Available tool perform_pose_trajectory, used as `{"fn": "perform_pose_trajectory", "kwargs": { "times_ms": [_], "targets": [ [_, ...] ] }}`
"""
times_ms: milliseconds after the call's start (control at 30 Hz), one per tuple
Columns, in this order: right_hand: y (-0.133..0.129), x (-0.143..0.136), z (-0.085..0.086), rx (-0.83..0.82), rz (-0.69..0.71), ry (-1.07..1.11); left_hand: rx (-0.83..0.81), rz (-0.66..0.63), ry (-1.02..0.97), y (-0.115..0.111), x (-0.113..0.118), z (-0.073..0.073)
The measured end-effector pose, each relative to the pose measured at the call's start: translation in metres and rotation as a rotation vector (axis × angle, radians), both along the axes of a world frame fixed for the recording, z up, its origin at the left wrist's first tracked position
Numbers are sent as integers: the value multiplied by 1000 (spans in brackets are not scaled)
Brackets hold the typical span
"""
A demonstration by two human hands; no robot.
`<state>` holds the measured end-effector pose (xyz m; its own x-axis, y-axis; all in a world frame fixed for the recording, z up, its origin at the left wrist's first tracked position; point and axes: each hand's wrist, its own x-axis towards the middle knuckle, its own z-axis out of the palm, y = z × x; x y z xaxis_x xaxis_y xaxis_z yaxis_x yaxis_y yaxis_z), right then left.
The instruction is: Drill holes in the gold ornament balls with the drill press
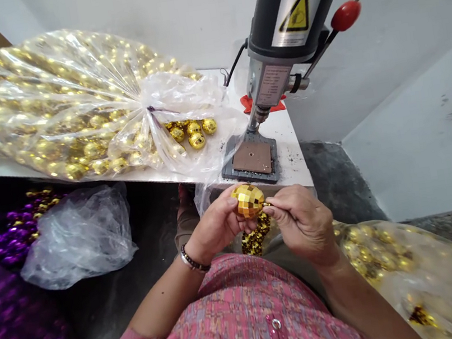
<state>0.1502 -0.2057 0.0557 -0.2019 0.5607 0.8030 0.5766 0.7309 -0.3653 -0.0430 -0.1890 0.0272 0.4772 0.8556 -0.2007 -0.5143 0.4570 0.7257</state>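
A gold mirrored ball (248, 200) rests in my left hand (223, 218), whose fingers and thumb are wrapped round its left side and underside. My right hand (303, 223) pinches a small gold piece (267, 204) at the ball's right side; most of that piece is hidden by the fingertips. Below the ball hangs a gold sequined strip (256, 237). Just beyond the hands, the drill press (262, 73) stands on the white table (293, 166), a brown block (252, 157) on its base.
A big clear bag of gold balls (51, 110) lies on the table, with several loose balls (195, 134) at its mouth. Purple ornaments (10, 235) and a crumpled plastic bag (78, 237) are at the left. Another bag of gold balls (432, 269) is at the lower right.
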Motion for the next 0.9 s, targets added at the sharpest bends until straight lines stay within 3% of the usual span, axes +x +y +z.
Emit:
{"fn": "perform_pose_trajectory", "kwargs": {
  "times_ms": [133, 300, 500, 600, 733, 900],
  "targets": [
    [3, -12, 3, 37, -11, -46, -129, -26, -43, 5, -1, -11],
    [5, -11, -2, -157, 140, -11, -248, -15, -151, 8, -3, -14],
    [0, -14, -12, -154, 67, 40, -371, -123, -289, 8, 0, -21],
    [-2, -15, -15, -227, 24, 70, -419, -153, -345, 6, 3, -22],
    [-2, -14, -21, -281, -8, 98, -439, -134, -372, 5, 6, -20],
    [-2, -11, -33, -317, -38, 169, -347, -54, -319, 4, 3, -21]
  ]
}}
